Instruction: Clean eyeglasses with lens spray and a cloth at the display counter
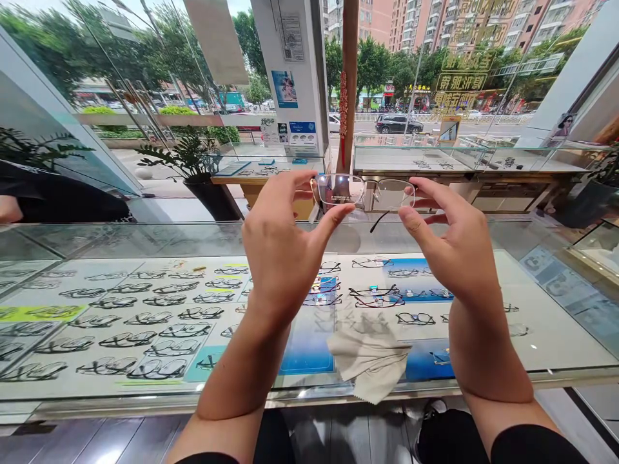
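A pair of eyeglasses (pixel 340 189) with thin rims is held up above the counter, between my two hands. My left hand (pixel 285 238) pinches its left side, thumb below the lens and fingers at the outer edge. On the other side, my right hand (pixel 447 235) grips the outer end of the right rim between thumb and fingers. A dark-tipped temple arm (pixel 379 223) hangs down behind the right lens. Small printing shows on the left lens. Below them a crumpled beige cloth (pixel 370 354) lies on the glass top, hanging slightly over the front edge.
The glass display counter (pixel 300 394) holds rows of eyeglass frames (pixel 164 330) under its top. Beyond it stand a potted plant (pixel 186 158) and more showcases (pixel 411 158) before large windows. Another person's dark sleeve (pixel 62 193) is at the far left.
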The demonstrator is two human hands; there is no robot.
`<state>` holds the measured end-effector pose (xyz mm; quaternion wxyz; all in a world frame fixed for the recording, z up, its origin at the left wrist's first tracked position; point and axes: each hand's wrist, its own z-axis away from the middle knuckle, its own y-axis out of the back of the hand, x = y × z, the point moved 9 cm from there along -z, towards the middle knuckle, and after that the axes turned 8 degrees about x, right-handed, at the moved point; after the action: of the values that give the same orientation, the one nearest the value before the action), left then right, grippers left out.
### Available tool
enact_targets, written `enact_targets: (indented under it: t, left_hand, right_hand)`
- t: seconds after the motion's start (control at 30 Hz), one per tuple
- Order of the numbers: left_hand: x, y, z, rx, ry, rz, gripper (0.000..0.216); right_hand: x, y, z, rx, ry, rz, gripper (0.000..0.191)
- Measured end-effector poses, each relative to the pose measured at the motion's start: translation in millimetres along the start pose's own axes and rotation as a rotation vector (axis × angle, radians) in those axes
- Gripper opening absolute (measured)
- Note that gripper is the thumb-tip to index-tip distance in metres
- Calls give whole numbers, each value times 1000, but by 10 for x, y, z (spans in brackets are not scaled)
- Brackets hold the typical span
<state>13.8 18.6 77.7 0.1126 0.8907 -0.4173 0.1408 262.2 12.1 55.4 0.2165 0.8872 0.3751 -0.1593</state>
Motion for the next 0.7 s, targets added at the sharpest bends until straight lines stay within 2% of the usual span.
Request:
enact_targets:
  t: [0.17, 0.33, 0.47, 0.7]
  left_hand:
    - [-29, -23, 9, -9, 13, 48, 54]
    - [-123, -151, 13, -62, 61, 149, 57]
    - [-148, -184, 19, -25, 64, 188, 62]
    - [-160, -197, 37, -6, 109, 197, 63]
  right_hand:
    - [-32, 19, -1, 25, 40, -23, 49]
    - [-131, 78, -1, 139, 148, 28, 49]
    - [-208, 87, 24, 188, 206, 66, 52]
    - [-274, 109, 51, 154, 148, 30, 51]
